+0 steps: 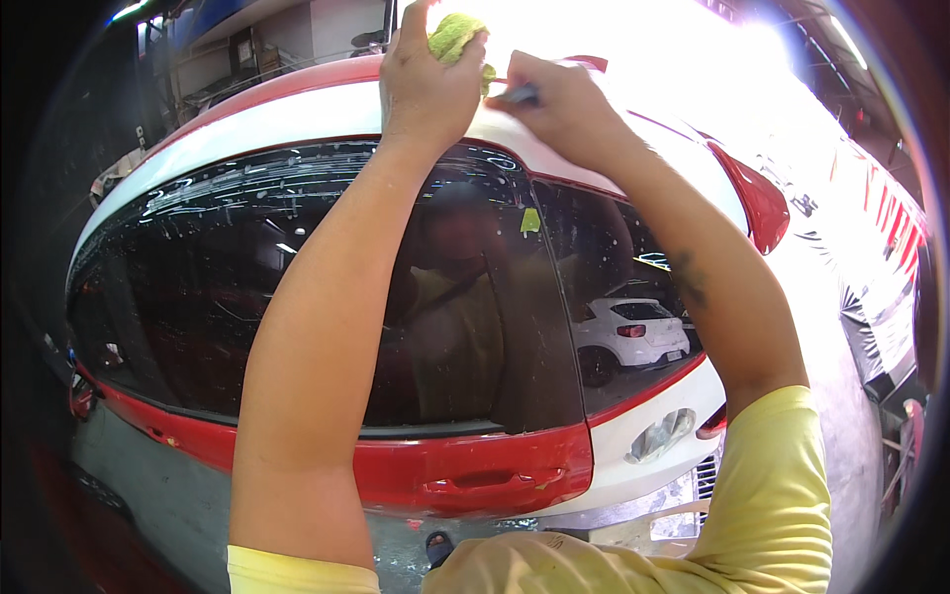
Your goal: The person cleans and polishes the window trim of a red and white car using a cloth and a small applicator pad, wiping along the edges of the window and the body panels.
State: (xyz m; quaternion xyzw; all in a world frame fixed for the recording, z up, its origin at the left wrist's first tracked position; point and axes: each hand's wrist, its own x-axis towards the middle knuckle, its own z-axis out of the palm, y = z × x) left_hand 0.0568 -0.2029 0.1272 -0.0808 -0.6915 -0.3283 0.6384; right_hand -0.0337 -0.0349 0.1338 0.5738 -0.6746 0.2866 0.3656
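Both my arms reach up to the roof edge of a red and white car. My left hand is closed around a yellow-green cloth, which bulges out between thumb and fingers. Just right of it, my right hand grips a small grey-blue tool against the white strip above the side windows. Blur and my fingers hide the tool's exact kind. Below my hands, the dark side window carries whitish spots and streaks. A small yellow-green piece sticks to the glass near the window pillar.
The red door handle is low in front of me. At the right are the red tail light and a crumpled clear film patch on the white panel. A white car shows as a reflection in the rear glass.
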